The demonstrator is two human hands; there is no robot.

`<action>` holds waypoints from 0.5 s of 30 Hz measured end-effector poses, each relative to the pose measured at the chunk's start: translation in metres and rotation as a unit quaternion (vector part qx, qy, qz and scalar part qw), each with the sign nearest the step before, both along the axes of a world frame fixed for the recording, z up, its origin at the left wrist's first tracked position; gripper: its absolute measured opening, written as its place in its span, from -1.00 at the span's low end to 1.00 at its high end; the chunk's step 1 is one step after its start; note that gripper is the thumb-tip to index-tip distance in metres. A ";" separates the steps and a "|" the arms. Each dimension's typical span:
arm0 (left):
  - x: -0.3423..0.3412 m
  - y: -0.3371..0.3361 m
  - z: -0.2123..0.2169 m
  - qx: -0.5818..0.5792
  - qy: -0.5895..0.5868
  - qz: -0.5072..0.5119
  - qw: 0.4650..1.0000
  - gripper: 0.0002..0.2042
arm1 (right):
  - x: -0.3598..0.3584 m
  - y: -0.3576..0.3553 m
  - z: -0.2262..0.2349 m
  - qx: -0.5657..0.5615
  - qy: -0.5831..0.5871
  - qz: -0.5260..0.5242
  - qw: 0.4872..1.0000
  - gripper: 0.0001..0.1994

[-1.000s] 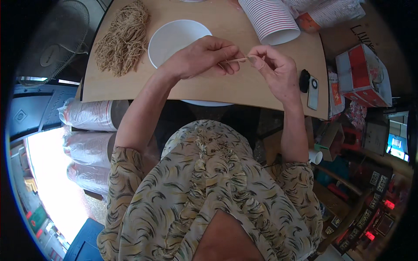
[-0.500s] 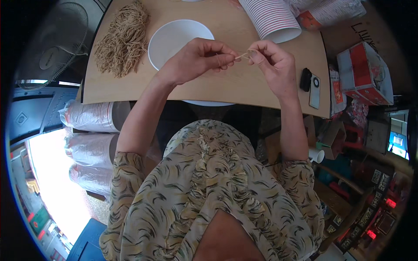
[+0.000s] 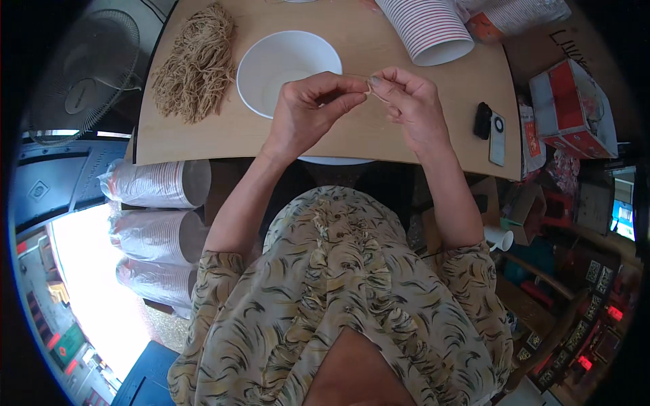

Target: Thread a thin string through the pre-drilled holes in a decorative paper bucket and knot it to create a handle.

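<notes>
Over a wooden table, my left hand and my right hand meet fingertip to fingertip. Both pinch a small tan strand between thumb and fingers. Just behind my left hand stands a white bowl; it looks empty. A heap of tan strands lies on the table at the far left.
A sleeve of stacked paper cups lies at the back right. A black phone and a small black object rest near the right edge. A red and white box is beyond it. Wrapped cup stacks lie lower left, a fan at left.
Both hands have drawn closer together, so the strand held stretched between them is now only a short bit at the fingertips.
</notes>
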State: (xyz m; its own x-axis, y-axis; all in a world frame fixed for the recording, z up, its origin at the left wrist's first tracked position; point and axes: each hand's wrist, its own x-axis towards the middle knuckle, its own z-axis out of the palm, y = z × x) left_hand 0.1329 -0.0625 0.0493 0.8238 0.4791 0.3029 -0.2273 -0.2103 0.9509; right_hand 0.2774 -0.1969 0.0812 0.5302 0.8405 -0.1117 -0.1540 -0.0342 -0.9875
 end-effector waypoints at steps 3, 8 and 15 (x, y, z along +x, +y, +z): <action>0.001 -0.006 0.003 -0.028 -0.020 0.041 0.999 -0.83 | -0.004 0.003 -0.002 0.004 0.018 -0.004 1.000 -0.85; -0.002 -0.007 0.011 0.070 -0.037 0.072 0.994 -0.82 | -0.008 0.006 -0.005 0.002 0.015 -0.003 1.000 -0.87; -0.004 -0.008 -0.001 0.177 -0.057 0.142 0.972 -0.78 | -0.011 0.008 -0.002 -0.028 0.014 0.007 0.999 -0.88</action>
